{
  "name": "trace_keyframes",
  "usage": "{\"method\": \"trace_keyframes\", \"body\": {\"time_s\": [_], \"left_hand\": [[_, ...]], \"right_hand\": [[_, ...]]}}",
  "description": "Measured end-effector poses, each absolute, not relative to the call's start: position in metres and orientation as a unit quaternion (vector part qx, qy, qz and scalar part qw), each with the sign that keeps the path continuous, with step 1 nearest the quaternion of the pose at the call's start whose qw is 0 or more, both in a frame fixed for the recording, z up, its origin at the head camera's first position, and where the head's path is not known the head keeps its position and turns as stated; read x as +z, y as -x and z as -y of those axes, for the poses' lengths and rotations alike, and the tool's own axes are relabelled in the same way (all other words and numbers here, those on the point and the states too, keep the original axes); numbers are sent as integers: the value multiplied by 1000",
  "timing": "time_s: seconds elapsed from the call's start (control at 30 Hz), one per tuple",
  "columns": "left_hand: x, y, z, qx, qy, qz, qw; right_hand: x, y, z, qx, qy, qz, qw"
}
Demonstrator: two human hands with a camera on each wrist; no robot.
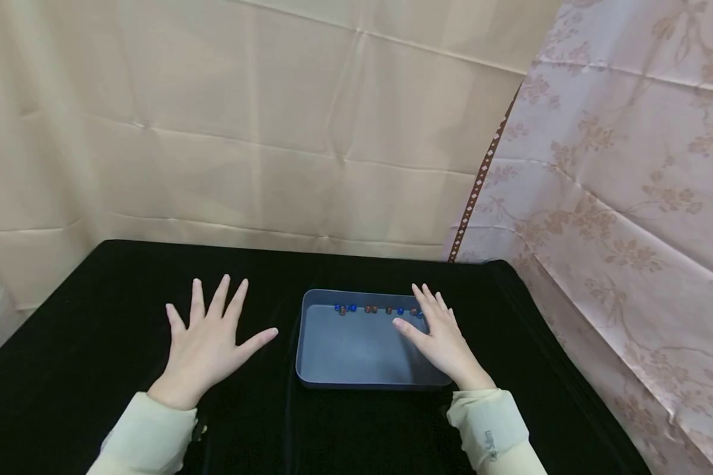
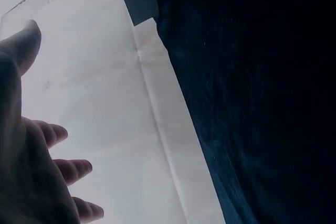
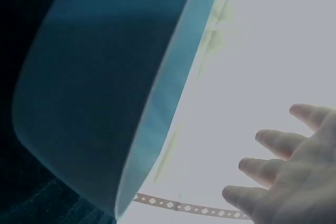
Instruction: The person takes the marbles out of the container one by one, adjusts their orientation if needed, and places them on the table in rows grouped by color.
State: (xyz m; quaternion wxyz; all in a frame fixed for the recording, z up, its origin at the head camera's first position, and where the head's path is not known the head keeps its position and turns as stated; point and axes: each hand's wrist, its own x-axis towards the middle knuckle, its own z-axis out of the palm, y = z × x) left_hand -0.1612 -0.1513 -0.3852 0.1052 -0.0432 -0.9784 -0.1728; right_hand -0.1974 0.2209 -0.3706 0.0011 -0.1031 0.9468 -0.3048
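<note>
The left hand (image 1: pixel 208 349) is showing in the head view with its fingers straight and fanned wide, holding nothing, over the black-covered bench (image 1: pixel 243 429) to the left of the tray (image 1: pixel 356 349); the right hand (image 1: pixel 445 343) is reaching over the tray's right side, its thumb standing apart from straight fingers — it too is gripping nothing; small blue beads (image 1: pixel 353 308) and brown beads (image 1: pixel 375 309) are lying inside the tray in a loose row along its far wall; pale sleeves (image 1: pixel 148 429) are covering both forearms; a cream curtain (image 1: pixel 214 132) is hanging behind the bench, and a floral cloth (image 1: pixel 630 132) with a brown patterned trim (image 1: pixel 481 171) is hanging at the right.

In the left wrist view the left hand is occupying the left edge, its thumb standing well apart from three visible fingertips; a corner of the tray is showing at the top.

In the right wrist view the right hand is extending four parted digits at the lower right; the tray's wall and rim are filling the left — a gap is separating them from the fingertips.
</note>
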Motion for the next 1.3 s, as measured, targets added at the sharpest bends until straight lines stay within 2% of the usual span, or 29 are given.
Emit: {"method": "trace_keyframes", "body": {"time_s": [0.83, 1.3], "left_hand": [[-375, 161, 137, -265, 39, 961, 70], [-366, 162, 122, -260, 42, 959, 109]], "right_hand": [[-374, 208, -265, -447, 30, -888, 104], [-399, 215, -277, -490, 1, -868, 79]]}}
